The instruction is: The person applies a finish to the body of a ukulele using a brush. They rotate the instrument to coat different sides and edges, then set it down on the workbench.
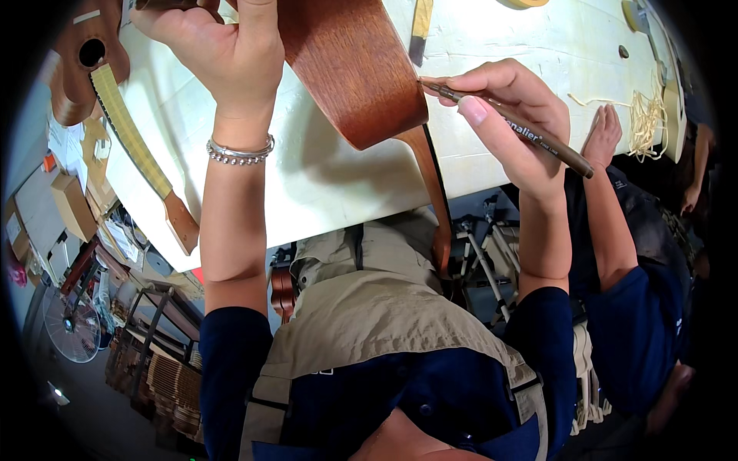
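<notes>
A small brown wooden instrument body (354,69), like a ukulele, is tilted with its curved side towards me, and its neck (430,180) runs down past the table edge. My right hand (523,115) pinches a brown marker pen (530,132), its tip at the right edge of the body. To the left of the body, my left hand (223,50) is closed with its fingers curled at the top edge of the view. A dark brown thing (165,4) shows by those fingers; its kind is cut off.
On the left of the white table (307,192) lie another instrument (84,61) and its taped neck (131,131). A flat brush or scraper (420,34) lies beyond the body. Pale string (649,119) is at far right, near a co-worker's hand (603,137).
</notes>
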The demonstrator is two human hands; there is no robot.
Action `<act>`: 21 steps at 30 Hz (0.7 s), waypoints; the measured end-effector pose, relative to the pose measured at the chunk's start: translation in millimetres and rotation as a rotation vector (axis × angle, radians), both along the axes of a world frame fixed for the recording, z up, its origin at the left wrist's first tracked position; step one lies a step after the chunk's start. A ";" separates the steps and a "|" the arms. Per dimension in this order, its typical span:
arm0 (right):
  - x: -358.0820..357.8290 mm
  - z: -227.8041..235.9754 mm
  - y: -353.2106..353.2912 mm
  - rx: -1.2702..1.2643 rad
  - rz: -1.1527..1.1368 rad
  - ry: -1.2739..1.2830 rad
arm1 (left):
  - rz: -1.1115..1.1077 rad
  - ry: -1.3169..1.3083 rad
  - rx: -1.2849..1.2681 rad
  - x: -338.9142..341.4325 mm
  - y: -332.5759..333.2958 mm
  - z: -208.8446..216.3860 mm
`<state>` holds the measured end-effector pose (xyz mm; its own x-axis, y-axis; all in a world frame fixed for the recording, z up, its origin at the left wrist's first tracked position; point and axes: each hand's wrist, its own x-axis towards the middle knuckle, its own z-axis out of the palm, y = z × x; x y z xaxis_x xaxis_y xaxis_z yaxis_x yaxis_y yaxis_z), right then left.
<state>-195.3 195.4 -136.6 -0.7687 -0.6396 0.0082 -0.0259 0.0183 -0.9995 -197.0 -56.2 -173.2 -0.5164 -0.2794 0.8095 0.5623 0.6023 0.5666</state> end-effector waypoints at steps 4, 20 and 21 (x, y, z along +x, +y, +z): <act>0.2 0.7 2.0 0.027 0.005 0.002 | -0.023 -0.025 -0.065 1.4 -8.2 0.8; -4.0 0.6 1.9 0.041 0.017 0.025 | 0.053 -0.029 -0.135 1.5 -9.6 1.0; -3.8 -0.3 3.2 0.038 0.022 0.013 | 0.052 -0.028 -0.116 1.6 -7.3 1.2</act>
<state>-199.1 198.6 -136.9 -0.7546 -0.6562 -0.0066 -0.0397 0.0556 -0.9977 -195.4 -63.6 -172.0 -0.5261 -0.2120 0.8235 0.5137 0.6925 0.5065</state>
